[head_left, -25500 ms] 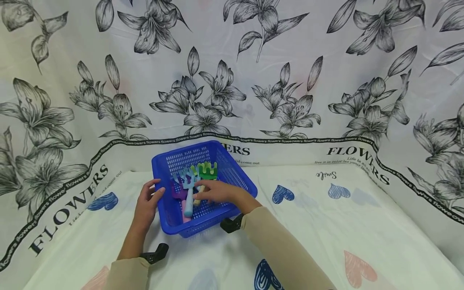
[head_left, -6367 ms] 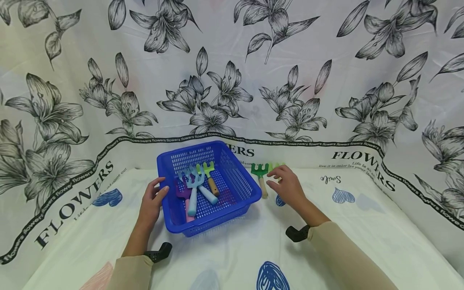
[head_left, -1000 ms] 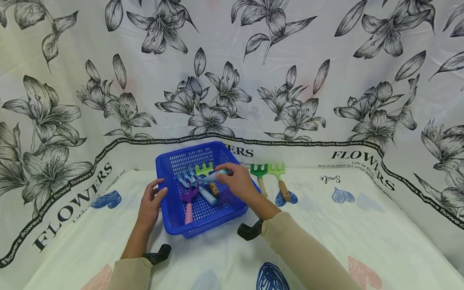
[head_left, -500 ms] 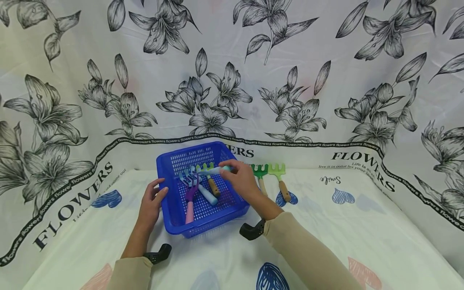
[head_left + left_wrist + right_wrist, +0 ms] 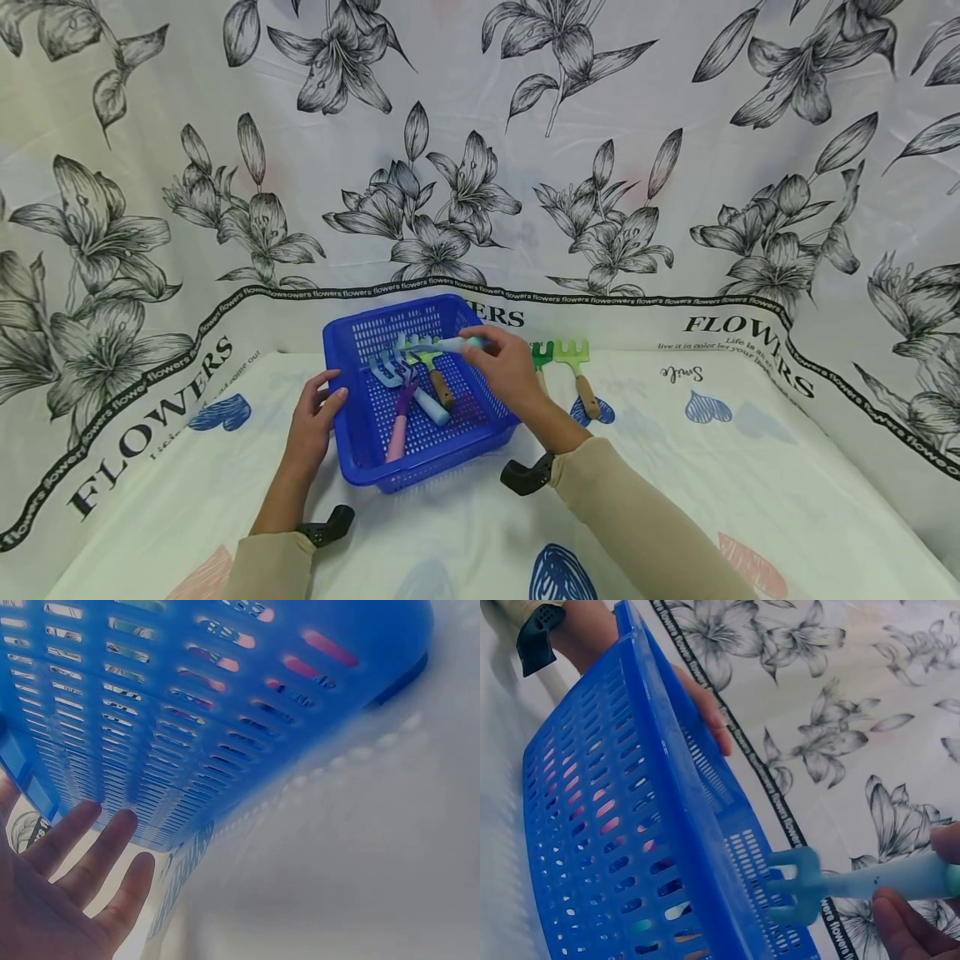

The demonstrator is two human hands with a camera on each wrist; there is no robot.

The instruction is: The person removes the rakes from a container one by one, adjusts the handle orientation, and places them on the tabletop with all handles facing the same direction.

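Observation:
My right hand [image 5: 506,367] pinches the handle of a light blue toy garden fork [image 5: 885,879], its tines pointing left over the basket. My left hand [image 5: 311,412] holds the left rim of the blue plastic basket [image 5: 442,450], thumb over the edge; in the left wrist view its fingers [image 5: 101,859] lie straight along the outside wall. Inside the basket are a purple fork with a pink handle [image 5: 397,433], another light blue fork [image 5: 430,407] and a light green fork with a wooden handle [image 5: 441,388]. The held fork's tines overlap the others' heads in the head view.
Right of the basket, a dark green fork [image 5: 542,357], partly behind my right hand, and a light green fork [image 5: 573,354] lie side by side on the heart-printed cloth [image 5: 637,500]. A flower-printed curtain [image 5: 600,100] rises behind.
Earlier, the dark green and light green forks came to lie outside the basket. Over the last second, my right hand shifts the light blue fork slightly right and up; the purple fork's head swings right.

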